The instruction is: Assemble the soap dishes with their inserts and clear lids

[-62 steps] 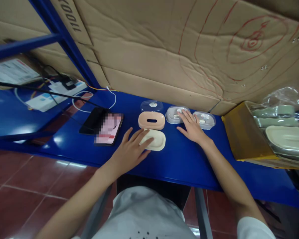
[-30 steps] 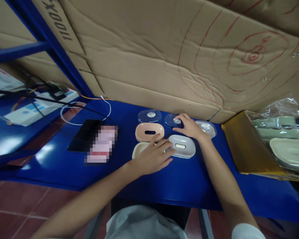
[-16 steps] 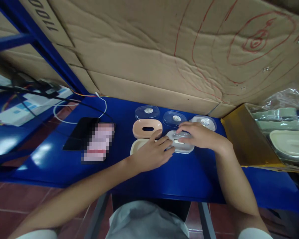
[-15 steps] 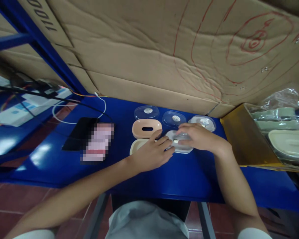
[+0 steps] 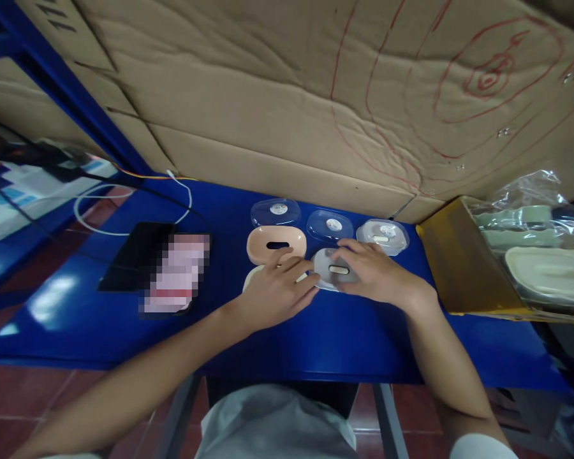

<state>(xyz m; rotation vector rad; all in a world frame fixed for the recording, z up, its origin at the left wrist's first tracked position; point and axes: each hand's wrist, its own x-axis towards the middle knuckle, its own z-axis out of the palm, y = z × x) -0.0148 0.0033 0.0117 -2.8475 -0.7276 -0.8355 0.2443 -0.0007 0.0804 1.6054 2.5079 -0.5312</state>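
A grey oval soap dish (image 5: 328,261), with a cream strip in its middle, lies on the blue table. My right hand (image 5: 380,271) spans its right end, fingers at the far rim and thumb over the near side. My left hand (image 5: 277,290) is open, fingers bent and apart, its tips close to the dish's left edge; contact there I cannot tell. Under that hand a cream dish (image 5: 249,278) is mostly hidden. Behind it sits a peach soap dish (image 5: 256,243) with a dark slot.
Two clear lids (image 5: 263,215) (image 5: 318,231) with round stickers lie along the back. A lidded whitish dish (image 5: 398,243) is right of them. An open carton (image 5: 435,261) holds wrapped green and cream pieces. A phone (image 5: 176,271), black pad (image 5: 124,264) and cable are left; cardboard (image 5: 249,127) stands behind.
My left hand has drawn slightly left, away from the grey dish. The right hand has shifted a little over the dish, showing more of the cream strip. The whole view has moved slightly.
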